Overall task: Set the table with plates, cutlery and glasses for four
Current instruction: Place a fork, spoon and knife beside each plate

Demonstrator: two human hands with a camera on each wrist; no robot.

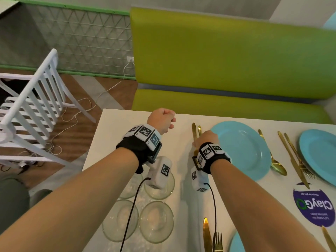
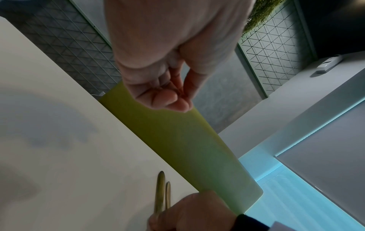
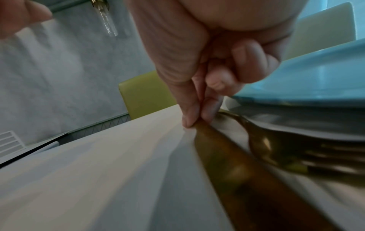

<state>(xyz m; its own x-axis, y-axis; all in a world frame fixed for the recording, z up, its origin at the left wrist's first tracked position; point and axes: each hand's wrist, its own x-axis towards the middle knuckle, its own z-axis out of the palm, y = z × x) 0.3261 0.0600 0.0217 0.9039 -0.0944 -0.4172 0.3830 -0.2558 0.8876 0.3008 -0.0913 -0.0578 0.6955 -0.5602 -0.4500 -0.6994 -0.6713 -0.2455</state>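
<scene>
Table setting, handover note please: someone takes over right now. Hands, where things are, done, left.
Left hand: curled, holding nothing, hovering over the far left part of the table.
Right hand: pinching the gold knife that lies beside a gold fork, left of the far-left blue plate.
Done: that plate has a spoon on its right; a second blue plate has a knife and fork on its left; a third plate sits at the near edge with cutlery.
Left: four glasses are bunched at the near left, none at a place. A fourth plate is not in view.
</scene>
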